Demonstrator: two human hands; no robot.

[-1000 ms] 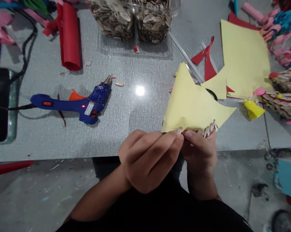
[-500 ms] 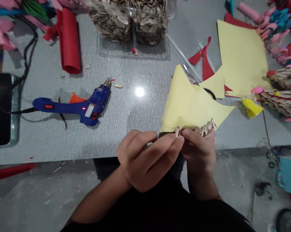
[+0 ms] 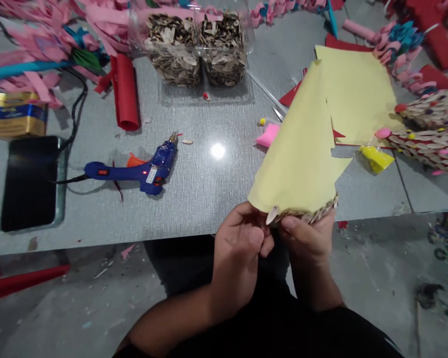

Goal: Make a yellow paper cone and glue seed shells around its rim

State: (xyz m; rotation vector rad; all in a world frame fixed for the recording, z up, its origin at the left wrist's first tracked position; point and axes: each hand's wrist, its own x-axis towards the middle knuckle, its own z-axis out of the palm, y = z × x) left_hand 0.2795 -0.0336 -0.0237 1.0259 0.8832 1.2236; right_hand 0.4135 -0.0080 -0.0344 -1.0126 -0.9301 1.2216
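Observation:
A yellow paper cone point(image 3: 294, 154) stands tilted in my hands, its point toward the far side of the table. Pale seed shells point(image 3: 306, 216) run along its bottom rim, and one shell point(image 3: 272, 215) sticks out at the left end. My right hand point(image 3: 311, 238) grips the rim with the thumb in front; its other fingers are mostly hidden. My left hand point(image 3: 239, 258) is curled at the lower left of the rim, with its fingers partly behind the paper. To the left, a blue hot glue gun point(image 3: 134, 171) lies on its side with a small red light on.
Clear plastic boxes of seed shells point(image 3: 183, 67) stand at the back. A phone point(image 3: 32, 184), a gold box point(image 3: 19, 117) and a red roll point(image 3: 125, 94) lie left. Yellow sheets point(image 3: 361, 94), a yellow packet point(image 3: 376, 159) and shell-covered cones point(image 3: 428, 149) lie right.
My left hand has drawn back from the shells and moved round the rim's left side. The cone has turned and stands more upright in view. The camera view has shifted.

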